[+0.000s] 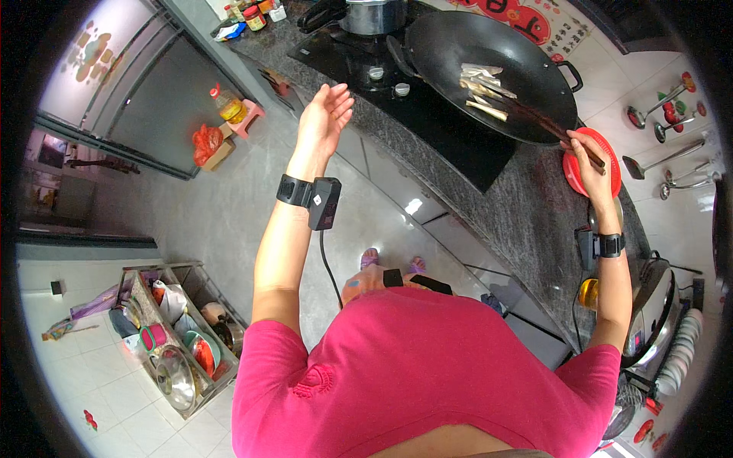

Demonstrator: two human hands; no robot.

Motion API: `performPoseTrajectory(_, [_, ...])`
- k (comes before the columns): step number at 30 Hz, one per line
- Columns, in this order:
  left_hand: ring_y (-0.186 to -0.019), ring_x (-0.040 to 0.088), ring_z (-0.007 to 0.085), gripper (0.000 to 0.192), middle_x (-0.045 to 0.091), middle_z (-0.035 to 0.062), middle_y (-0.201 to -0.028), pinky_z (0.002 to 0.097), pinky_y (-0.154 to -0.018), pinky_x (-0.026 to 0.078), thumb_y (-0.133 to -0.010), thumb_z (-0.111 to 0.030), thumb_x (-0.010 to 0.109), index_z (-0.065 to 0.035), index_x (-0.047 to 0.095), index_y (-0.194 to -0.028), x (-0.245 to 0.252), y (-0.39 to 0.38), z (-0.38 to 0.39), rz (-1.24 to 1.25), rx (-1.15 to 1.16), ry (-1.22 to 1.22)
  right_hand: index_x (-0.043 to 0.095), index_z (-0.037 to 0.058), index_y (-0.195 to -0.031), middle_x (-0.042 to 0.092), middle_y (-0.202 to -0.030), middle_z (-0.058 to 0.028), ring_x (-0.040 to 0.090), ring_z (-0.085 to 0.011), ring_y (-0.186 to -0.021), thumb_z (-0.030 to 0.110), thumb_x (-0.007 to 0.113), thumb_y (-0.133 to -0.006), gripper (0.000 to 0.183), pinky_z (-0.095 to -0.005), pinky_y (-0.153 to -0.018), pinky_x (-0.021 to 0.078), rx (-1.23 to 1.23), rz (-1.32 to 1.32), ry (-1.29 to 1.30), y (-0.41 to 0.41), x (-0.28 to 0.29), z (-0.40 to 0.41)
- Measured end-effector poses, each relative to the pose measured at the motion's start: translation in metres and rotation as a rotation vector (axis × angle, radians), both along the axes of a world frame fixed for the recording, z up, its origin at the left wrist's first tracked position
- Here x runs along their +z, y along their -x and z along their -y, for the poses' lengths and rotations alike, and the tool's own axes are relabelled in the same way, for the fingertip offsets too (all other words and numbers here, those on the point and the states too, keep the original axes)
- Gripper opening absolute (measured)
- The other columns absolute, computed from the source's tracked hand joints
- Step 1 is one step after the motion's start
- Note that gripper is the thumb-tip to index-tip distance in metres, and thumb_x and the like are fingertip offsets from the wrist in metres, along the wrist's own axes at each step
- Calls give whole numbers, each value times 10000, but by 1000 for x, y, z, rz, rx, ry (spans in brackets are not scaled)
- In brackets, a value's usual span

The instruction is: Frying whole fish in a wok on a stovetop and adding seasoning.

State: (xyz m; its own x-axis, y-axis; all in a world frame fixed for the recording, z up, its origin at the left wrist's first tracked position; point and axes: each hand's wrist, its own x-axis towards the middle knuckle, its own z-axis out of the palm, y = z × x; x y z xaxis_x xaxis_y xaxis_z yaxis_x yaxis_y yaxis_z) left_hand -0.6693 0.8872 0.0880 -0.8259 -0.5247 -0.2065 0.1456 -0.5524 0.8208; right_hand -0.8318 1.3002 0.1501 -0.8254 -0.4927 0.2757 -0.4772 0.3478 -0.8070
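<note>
Dark chopsticks are gripped in my right hand over the wok's right edge. They slant down into the black wok, which sits on a black glass cooktop. Pale, flat strips of food lie in the wok, beside the chopsticks' far ends. My left hand is held up in front of the counter's edge, empty, with its fingers loosely bent. Below my right hand, partly covered by it, is a red plastic basket.
A pressure cooker stands at the back of the cooktop. Ladles and a spatula hang on the right wall. A rice cooker occupies the counter's near end. A pink stool and a storage rack are at the left.
</note>
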Motion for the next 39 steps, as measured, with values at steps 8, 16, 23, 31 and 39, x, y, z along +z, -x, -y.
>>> performPoseTrajectory(8, [-928,510,190,386,519,105,-1039,286,-778,414,-903,-303,396,11,485,-1109,-17,-14,9,-1,25,-65,586,-13,-930,611,-871,-122,603,-203,-828,39,546,-812,135,-263,-723,456,56,-576,-272,-45,23,12])
performPoseTrajectory(16, [-938,508,198,388,518,110,-1037,287,-773,418,-899,-301,402,16,481,-1109,-29,-23,18,-1,44,-127,584,-14,-943,613,-913,-125,594,-221,-864,33,544,-806,151,-281,-790,436,50,-540,-279,-50,35,2])
performPoseTrajectory(23, [-922,515,193,382,526,110,-1014,278,-756,427,-901,-297,401,16,483,-1104,-30,-21,18,-9,39,-143,593,-5,-980,624,-907,-109,584,-156,-846,74,537,-827,181,-264,-796,427,-42,-187,-336,-20,45,-21])
performPoseTrajectory(31, [-916,522,197,372,524,114,-1004,280,-754,431,-903,-292,399,19,488,-1087,-31,-20,11,1,38,-151,572,-45,-980,611,-850,-76,608,-145,-770,146,482,-875,236,-253,-698,494,-161,47,-19,2,74,-38])
performPoseTrajectory(39, [-917,519,203,357,521,115,-1004,281,-750,433,-902,-285,401,13,490,-1077,-35,-25,13,11,46,-173,591,-26,-968,618,-832,-86,608,-151,-739,161,487,-868,235,-264,-666,501,-294,18,-52,20,71,-46])
